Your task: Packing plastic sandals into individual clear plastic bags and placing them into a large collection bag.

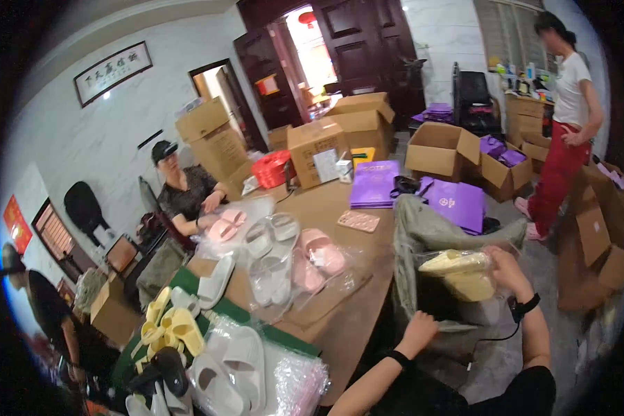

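My right hand (510, 272) is closed on the edge of a clear plastic bag with a pair of yellow slippers (468, 283) in it. The pair hangs over the mouth of a grey-green woven sack (410, 260), at the right side of the table. Curled at the sack's near rim is my left hand (420, 331), its fingers closed on that edge. Bagged pink slippers (320, 256) and bagged grey slippers (260, 239) lie on the table to the left.
Loose yellow slippers (180, 327) and white slippers (239, 360) crowd the table's near left. Purple bags (374, 186) and a phone (358, 220) lie farther back. Cardboard boxes (440, 149) stand around. One person (184, 191) sits across; another (568, 111) stands at right.
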A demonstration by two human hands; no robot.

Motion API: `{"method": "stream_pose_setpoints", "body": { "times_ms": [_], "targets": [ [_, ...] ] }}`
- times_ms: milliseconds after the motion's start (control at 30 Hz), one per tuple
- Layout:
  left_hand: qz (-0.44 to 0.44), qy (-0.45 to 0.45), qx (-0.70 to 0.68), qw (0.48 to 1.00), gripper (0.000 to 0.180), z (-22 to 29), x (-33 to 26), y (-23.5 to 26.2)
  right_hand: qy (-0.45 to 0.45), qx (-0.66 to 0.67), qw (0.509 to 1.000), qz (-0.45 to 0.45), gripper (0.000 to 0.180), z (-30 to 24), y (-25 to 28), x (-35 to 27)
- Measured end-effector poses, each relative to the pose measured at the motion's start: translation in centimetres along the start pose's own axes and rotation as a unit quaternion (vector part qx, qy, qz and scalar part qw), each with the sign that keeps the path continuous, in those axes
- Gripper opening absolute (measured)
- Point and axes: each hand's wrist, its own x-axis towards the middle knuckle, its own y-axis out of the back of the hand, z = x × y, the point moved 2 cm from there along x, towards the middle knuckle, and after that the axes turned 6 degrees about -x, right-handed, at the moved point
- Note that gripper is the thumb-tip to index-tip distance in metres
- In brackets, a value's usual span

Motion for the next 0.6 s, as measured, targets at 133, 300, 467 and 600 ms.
{"method": "stream_pose_setpoints", "body": {
  "times_ms": [133, 300, 467, 600],
  "targets": [
    [0.097, -0.039, -0.096, 0.990, 0.019, 1.2, 1.7, 2.8, 0.077, -0.086, 0.993, -0.025, 0.042, -2.0, -3.5, 3.2],
    [0.057, 0.015, -0.099, 0.993, 0.015, -0.6, 0.8, 3.6, 0.154, -0.224, 0.933, -0.235, 0.038, -7.8, -8.0, 9.0],
    [0.136, 0.058, -0.090, 0.985, 0.008, -2.2, -1.3, 0.0, 0.321, -0.094, 0.925, -0.179, 0.075, -24.6, -10.3, 12.6],
    [0.197, 0.048, -0.090, 0.975, 0.010, -3.0, -3.1, -4.0, 0.399, -0.161, 0.892, -0.142, 0.084, -31.4, -21.6, 13.4]
  ]
}}
